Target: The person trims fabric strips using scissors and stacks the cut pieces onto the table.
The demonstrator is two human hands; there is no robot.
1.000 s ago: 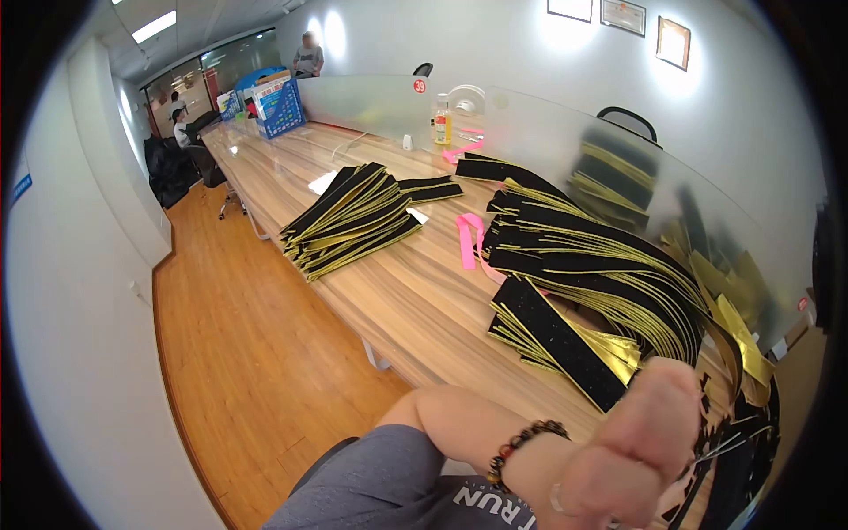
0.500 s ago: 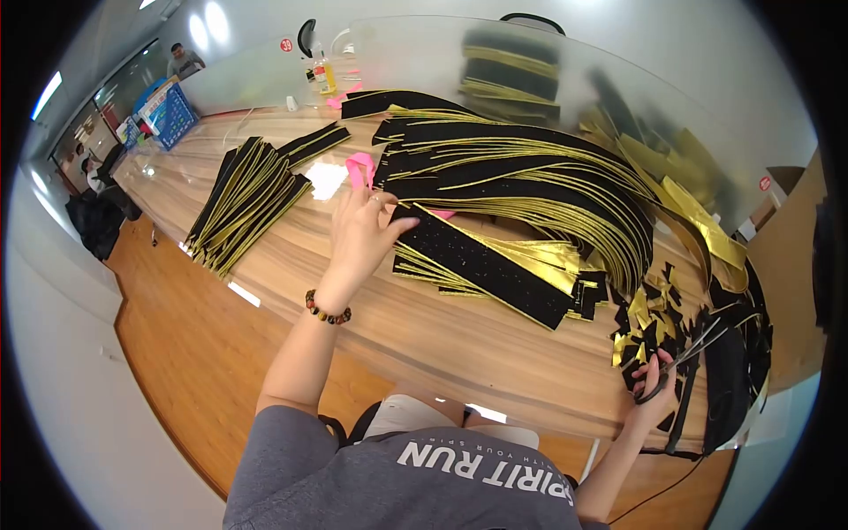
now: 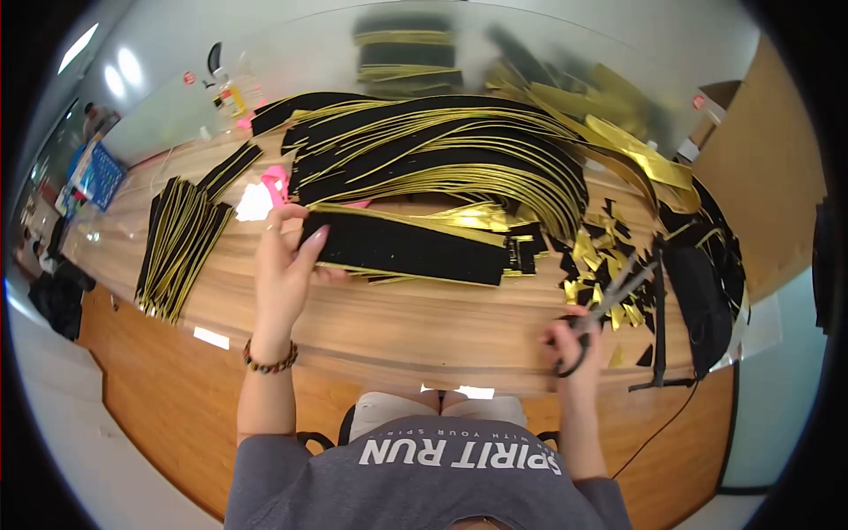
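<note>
Between thumb and fingers, my left hand [image 3: 290,253] grips the left end of a black strip with gold edges [image 3: 406,246], which lies over a few similar strips. My right hand [image 3: 572,344] has its fingers in the handles of a pair of scissors [image 3: 609,302]. The scissors point up and to the right, their blades slightly apart, over black and gold scraps [image 3: 601,265]. Behind the held strip lies a large pile of long black and gold strips [image 3: 424,150]. A smaller fanned bundle [image 3: 181,238] rests at the left.
A pink ribbon [image 3: 276,184] lies left of the large pile. At the back left stand a bottle [image 3: 231,99] and a blue basket [image 3: 99,179]. A frosted divider [image 3: 309,53] runs along the back. A black pouch [image 3: 698,305] lies at the right, near a cardboard box [image 3: 777,168].
The view has turned right. My left hand, earlier at the strip's end with fingers apart, now grips it. My right hand has brought the scissors left, away from the black pouch.
</note>
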